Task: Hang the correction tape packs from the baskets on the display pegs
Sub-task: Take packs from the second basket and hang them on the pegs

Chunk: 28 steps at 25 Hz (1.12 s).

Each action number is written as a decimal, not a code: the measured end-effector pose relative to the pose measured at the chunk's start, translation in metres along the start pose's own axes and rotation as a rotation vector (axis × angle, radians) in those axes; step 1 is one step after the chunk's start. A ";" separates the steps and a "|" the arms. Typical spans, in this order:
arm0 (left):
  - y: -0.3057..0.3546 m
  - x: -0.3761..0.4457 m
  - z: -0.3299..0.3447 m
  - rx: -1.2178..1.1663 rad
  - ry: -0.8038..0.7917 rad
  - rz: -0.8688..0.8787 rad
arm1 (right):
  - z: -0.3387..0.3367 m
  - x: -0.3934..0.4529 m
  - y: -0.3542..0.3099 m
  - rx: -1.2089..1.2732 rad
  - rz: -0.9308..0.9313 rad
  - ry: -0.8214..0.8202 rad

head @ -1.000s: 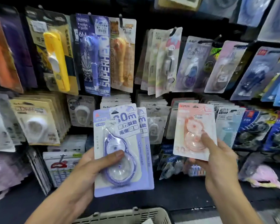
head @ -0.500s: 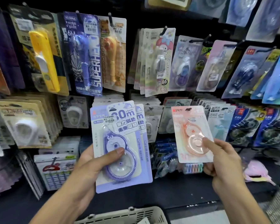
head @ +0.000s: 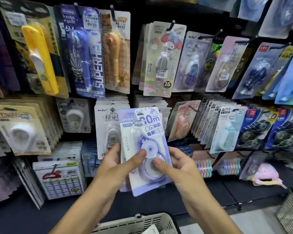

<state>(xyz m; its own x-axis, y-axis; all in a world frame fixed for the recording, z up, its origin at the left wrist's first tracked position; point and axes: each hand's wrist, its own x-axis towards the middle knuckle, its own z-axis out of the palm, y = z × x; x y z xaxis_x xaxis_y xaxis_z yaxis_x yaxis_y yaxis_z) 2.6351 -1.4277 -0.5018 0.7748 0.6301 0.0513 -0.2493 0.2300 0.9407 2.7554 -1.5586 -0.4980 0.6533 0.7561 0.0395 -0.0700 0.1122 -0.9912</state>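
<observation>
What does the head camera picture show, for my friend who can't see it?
Two hands, left hand and right hand, hold purple correction tape packs in front of a shop wall full of hanging packs. A pink correction tape pack hangs on a peg just right of them, and a grey basket sits below.

Purple correction tape pack [head: 143, 149]: matt card backing w/ a clear glossy plastic blister; dispenser inside looks like translucent smooth plastic. Pink pack [head: 183, 122] on its peg: same card + shiny blister. Yellow dispenser [head: 40, 58] top left: smooth glossy plastic. Display pegs [head: 210, 35]: thin dark metal rod, approx matt. Basket [head: 139, 223] at bottom: pale grey plastic lattice, dull finish. Shelf ledge [head: 218, 191]: black, matt.
</observation>
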 end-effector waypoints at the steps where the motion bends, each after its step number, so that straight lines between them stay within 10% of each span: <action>1: -0.001 0.001 -0.002 -0.007 -0.012 0.001 | -0.004 0.001 -0.003 0.012 0.016 0.042; 20: -0.012 0.016 0.002 0.065 0.080 0.100 | -0.097 0.017 -0.021 -0.115 -0.179 0.891; 28: -0.007 0.020 -0.003 0.031 0.083 0.093 | -0.095 0.014 -0.019 -0.097 -0.279 0.799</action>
<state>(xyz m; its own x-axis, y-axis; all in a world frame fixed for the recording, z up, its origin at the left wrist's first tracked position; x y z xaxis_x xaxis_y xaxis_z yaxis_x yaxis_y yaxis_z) 2.6507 -1.4150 -0.5086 0.6984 0.7069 0.1122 -0.2987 0.1454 0.9432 2.8377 -1.6111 -0.4906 0.9754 0.0226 0.2191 0.2137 0.1434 -0.9663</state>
